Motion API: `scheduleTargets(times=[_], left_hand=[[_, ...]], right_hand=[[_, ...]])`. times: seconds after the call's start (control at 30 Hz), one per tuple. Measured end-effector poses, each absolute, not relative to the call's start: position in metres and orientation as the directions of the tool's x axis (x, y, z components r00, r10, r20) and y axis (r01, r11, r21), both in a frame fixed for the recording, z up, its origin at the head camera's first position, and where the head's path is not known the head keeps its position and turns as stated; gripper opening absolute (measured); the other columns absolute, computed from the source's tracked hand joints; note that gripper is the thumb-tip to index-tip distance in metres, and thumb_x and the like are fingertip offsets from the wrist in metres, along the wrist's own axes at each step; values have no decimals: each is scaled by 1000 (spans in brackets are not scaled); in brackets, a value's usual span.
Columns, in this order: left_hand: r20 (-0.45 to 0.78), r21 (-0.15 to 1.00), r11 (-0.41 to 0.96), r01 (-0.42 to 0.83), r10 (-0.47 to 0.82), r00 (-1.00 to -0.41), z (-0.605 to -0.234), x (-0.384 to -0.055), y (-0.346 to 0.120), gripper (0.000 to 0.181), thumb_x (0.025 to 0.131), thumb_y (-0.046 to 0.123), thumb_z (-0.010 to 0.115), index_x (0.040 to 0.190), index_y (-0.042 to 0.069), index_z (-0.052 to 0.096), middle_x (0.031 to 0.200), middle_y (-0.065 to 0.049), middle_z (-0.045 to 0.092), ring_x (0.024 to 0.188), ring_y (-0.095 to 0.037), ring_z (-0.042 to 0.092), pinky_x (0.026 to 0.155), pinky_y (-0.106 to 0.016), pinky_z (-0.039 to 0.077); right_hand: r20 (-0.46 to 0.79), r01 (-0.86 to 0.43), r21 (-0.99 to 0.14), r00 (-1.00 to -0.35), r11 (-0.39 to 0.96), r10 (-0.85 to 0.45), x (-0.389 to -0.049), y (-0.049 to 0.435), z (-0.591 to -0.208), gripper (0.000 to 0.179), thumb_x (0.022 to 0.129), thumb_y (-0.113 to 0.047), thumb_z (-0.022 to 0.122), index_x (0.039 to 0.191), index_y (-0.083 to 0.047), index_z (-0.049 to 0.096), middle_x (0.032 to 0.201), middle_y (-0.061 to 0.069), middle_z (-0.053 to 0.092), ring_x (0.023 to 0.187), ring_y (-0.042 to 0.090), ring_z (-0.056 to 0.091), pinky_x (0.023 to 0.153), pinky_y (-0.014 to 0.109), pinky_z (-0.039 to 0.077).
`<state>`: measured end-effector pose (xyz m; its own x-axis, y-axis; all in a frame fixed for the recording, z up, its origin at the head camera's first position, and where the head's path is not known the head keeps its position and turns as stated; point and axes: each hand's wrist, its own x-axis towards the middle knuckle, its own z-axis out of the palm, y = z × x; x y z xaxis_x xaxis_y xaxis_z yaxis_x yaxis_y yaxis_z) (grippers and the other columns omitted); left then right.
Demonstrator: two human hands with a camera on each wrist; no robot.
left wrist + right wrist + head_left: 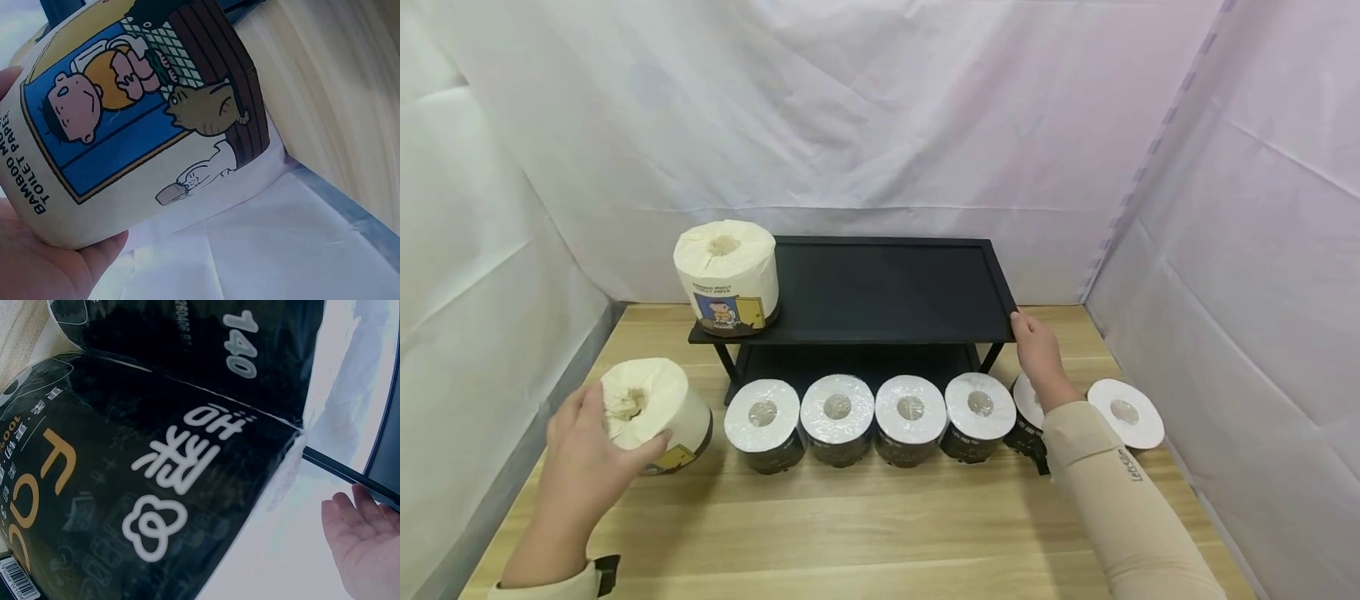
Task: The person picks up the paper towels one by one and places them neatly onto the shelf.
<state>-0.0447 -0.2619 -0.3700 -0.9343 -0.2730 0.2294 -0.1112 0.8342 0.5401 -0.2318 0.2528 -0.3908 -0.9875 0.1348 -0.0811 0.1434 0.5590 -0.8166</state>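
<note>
My left hand (pixel 587 450) grips a cream-wrapped toilet paper roll (pixel 688 417) at the left of the table, fingers and thumb spread round its sides. This roll leans, and its printed cartoon (pixel 125 100) faces the left wrist camera. At the other side, my right hand (pixel 1037 354) holds the front right corner of a black two-tier shelf (pixel 891 287). Its fingertips (pixel 331 512) meet the shelf's edge in the right wrist view. A second cream-wrapped roll (pixel 730 275) stands upright on the top tier's left end.
Several white-topped rolls in black wrapping, such as this one (pixel 837 417), line the shelf's front. One (pixel 1026 404) is partly hidden by my right forearm; another (pixel 1126 412) lies beyond it to the right. White cloth (pixel 880 108) encloses the wooden table (pixel 865 525) at back and sides.
</note>
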Motion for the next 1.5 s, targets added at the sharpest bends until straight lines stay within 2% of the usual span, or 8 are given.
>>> scheduleTargets(times=[0.43, 0.87, 1.07, 1.2, 1.33, 1.5], left_hand=[[261, 543, 836, -81, -259, -930, -350, -39, -249, 104, 68, 24, 82, 147, -9, 22, 143, -36, 26, 128, -58, 22, 97, -74, 26], [301, 558, 830, -4, -207, -931, -327, -44, -231, 101, 65, 23, 85, 146, -3, 30, 144, -32, 29, 130, -54, 23, 93, -74, 29], [340, 545, 837, 58, -158, -927, -321, -50, -220, 101, 63, 23, 86, 143, -8, 32, 142, -31, 33, 123, -54, 29, 91, -70, 29], [356, 543, 835, 92, -130, -925, -317, -53, -215, 104, 64, 23, 86, 144, -11, 29, 140, -31, 34, 123, -52, 32, 94, -69, 30], [353, 564, 818, 115, -113, -929, -313, -54, -209, 104, 65, 23, 86, 146, -8, 29, 142, -30, 33, 126, -48, 32, 94, -68, 32], [374, 578, 802, 153, -94, -923, -307, -58, -202, 100, 64, 21, 87, 145, -3, 34, 141, -25, 36, 124, -43, 34, 92, -62, 35]], right_hand=[[-71, 143, -830, -986, 540, 151, -232, 253, -392, 58, 103, -45, 29, 150, -11, 34, 155, 12, 30, 144, 33, 24, 118, 46, 21], [-56, 134, -827, -986, 546, 158, -233, 253, -391, 58, 103, -46, 30, 149, -11, 36, 154, 12, 32, 143, 33, 26, 118, 46, 22], [-69, 136, -832, -987, 538, 143, -233, 253, -391, 57, 104, -43, 28, 150, -10, 34, 156, 12, 29, 144, 33, 23, 118, 45, 21], [-69, 134, -837, -988, 531, 141, -233, 253, -391, 56, 104, -43, 29, 149, -10, 35, 155, 13, 30, 144, 33, 23, 118, 45, 21], [-74, 138, -840, -987, 525, 142, -233, 253, -391, 57, 104, -44, 29, 150, -11, 34, 155, 13, 30, 144, 33, 24, 118, 46, 22], [-70, 134, -839, -988, 528, 141, -233, 253, -390, 57, 104, -44, 29, 150, -11, 34, 155, 13, 30, 144, 33, 24, 118, 46, 22]])
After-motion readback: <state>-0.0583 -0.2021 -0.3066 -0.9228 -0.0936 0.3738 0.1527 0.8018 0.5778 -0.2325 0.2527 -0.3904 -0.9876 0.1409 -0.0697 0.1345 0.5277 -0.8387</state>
